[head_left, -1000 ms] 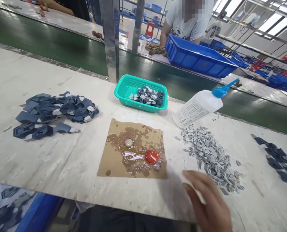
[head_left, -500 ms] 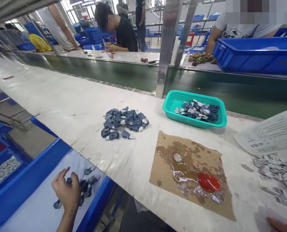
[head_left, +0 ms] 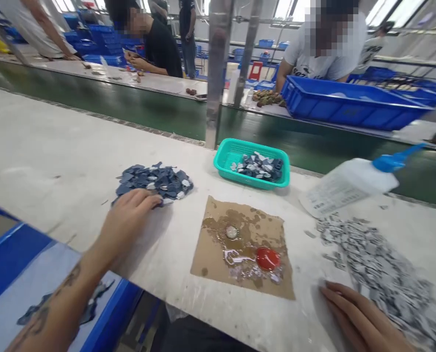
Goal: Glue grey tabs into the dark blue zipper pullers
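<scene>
Head view: the left hand point(head_left: 131, 215) rests palm down at the near side of a heap of dark blue plastic pieces point(head_left: 159, 177), which lies toward the bench's point(head_left: 52, 139) far edge. Its fingers bend down onto the nearest pieces; whether they grip one cannot be told, since the hand hides their tips. Most of the heap spreads just beyond the hand, toward the far edge.

Near the bench's near edge, the right hand point(head_left: 362, 315) has its fingers stretched out together, beside the near side of a pile of small grey plastic pieces point(head_left: 390, 269); any grip there is unclear. Between the hands lies a wet, stained cardboard sheet point(head_left: 208, 256) bearing a red disc point(head_left: 268, 258) and a small pale disc point(head_left: 231, 231). Beyond it, by the far edge, a green basket point(head_left: 250, 184) holds blue and grey pieces. A white bottle point(head_left: 350, 186) with a blue nozzle leans over the grey pile's far end.
</scene>
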`<state>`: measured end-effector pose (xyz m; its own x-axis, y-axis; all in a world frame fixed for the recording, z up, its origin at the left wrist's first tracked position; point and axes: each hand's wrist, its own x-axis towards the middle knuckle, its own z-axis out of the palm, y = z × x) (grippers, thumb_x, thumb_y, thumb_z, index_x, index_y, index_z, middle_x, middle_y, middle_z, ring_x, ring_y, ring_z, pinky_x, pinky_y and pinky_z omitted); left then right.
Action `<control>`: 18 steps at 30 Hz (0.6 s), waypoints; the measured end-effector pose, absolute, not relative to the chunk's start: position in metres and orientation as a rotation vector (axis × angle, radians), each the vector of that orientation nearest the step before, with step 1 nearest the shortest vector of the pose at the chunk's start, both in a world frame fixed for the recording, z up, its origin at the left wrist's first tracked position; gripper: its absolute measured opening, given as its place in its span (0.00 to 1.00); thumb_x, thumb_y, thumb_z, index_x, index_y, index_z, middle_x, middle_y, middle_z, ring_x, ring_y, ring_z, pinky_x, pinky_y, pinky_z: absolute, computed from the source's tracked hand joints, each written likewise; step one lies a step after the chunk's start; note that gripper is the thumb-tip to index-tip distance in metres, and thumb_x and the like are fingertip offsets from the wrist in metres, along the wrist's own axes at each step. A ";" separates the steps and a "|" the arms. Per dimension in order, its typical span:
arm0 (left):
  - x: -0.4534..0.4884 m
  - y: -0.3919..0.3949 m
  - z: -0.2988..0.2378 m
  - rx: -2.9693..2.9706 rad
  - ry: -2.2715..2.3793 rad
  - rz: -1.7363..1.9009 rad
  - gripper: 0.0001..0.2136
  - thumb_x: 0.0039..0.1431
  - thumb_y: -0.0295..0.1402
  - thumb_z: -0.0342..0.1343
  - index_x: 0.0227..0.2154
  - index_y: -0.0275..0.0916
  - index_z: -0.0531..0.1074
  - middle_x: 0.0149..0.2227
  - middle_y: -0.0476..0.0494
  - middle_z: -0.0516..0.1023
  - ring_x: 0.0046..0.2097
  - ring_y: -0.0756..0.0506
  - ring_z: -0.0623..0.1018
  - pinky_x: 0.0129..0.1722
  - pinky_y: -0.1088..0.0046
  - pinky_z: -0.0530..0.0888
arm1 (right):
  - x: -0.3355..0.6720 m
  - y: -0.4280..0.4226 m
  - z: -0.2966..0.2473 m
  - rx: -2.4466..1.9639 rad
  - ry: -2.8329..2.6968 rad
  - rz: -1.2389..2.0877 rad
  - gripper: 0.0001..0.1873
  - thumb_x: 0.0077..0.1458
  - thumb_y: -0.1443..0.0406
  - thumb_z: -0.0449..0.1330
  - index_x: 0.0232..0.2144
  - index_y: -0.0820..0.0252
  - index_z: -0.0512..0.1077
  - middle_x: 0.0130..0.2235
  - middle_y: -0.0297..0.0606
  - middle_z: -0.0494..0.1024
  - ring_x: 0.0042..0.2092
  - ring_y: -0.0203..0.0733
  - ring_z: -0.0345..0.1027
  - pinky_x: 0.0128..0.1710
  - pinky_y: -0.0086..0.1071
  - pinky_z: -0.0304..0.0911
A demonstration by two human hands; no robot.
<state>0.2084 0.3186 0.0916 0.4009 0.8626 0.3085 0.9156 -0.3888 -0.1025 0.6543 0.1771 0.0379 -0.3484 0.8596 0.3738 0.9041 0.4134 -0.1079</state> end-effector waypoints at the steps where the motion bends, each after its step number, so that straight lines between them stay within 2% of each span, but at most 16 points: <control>1: 0.207 0.318 0.091 -2.367 -1.579 -0.313 0.12 0.61 0.28 0.45 0.39 0.29 0.73 0.44 0.30 0.73 0.48 0.36 0.72 0.47 0.57 0.69 | 0.651 0.181 0.045 -1.488 -2.348 -0.243 0.19 0.63 0.57 0.43 0.42 0.56 0.72 0.41 0.37 0.76 0.39 0.35 0.73 0.36 0.25 0.70; 4: 0.202 0.317 0.088 -2.259 -1.658 -0.332 0.17 0.61 0.35 0.47 0.46 0.28 0.70 0.52 0.22 0.64 0.54 0.27 0.66 0.47 0.46 0.67 | 0.645 0.183 0.055 -1.463 -2.409 -0.360 0.19 0.64 0.61 0.42 0.42 0.59 0.71 0.40 0.40 0.76 0.39 0.35 0.73 0.36 0.26 0.69; 6: 0.200 0.316 0.085 -2.233 -1.696 -0.302 0.18 0.61 0.37 0.46 0.48 0.31 0.70 0.53 0.22 0.61 0.54 0.26 0.64 0.44 0.44 0.68 | 0.647 0.178 0.053 -1.469 -2.420 -0.313 0.18 0.63 0.62 0.42 0.44 0.58 0.70 0.42 0.41 0.75 0.41 0.36 0.73 0.37 0.26 0.69; 9: 0.198 0.315 0.082 -2.230 -1.684 -0.257 0.18 0.61 0.38 0.46 0.44 0.29 0.72 0.49 0.23 0.62 0.52 0.28 0.65 0.46 0.46 0.67 | 0.652 0.166 0.042 -1.525 -2.386 -0.169 0.17 0.62 0.64 0.45 0.49 0.56 0.67 0.47 0.40 0.73 0.47 0.37 0.70 0.42 0.27 0.68; 13: 0.201 0.315 0.078 -2.235 -1.595 -0.278 0.19 0.61 0.38 0.46 0.40 0.24 0.72 0.49 0.20 0.62 0.54 0.30 0.63 0.49 0.50 0.64 | 0.653 0.157 0.030 -1.444 -2.347 -0.095 0.18 0.60 0.69 0.47 0.52 0.57 0.64 0.50 0.39 0.71 0.50 0.38 0.67 0.48 0.28 0.65; 16: 0.204 0.317 0.075 -2.268 -1.581 -0.305 0.21 0.63 0.40 0.41 0.41 0.25 0.70 0.47 0.24 0.69 0.49 0.35 0.68 0.49 0.56 0.65 | 0.646 0.157 0.031 -1.368 -2.373 -0.085 0.19 0.60 0.71 0.47 0.53 0.58 0.64 0.49 0.40 0.73 0.51 0.39 0.67 0.48 0.29 0.64; 18: 0.205 0.319 0.074 -2.324 -1.598 -0.295 0.28 0.62 0.47 0.36 0.41 0.25 0.70 0.41 0.29 0.74 0.45 0.38 0.69 0.48 0.59 0.65 | 0.638 0.157 0.036 -1.342 -2.374 -0.080 0.18 0.60 0.72 0.47 0.51 0.60 0.65 0.47 0.41 0.74 0.49 0.39 0.67 0.47 0.31 0.65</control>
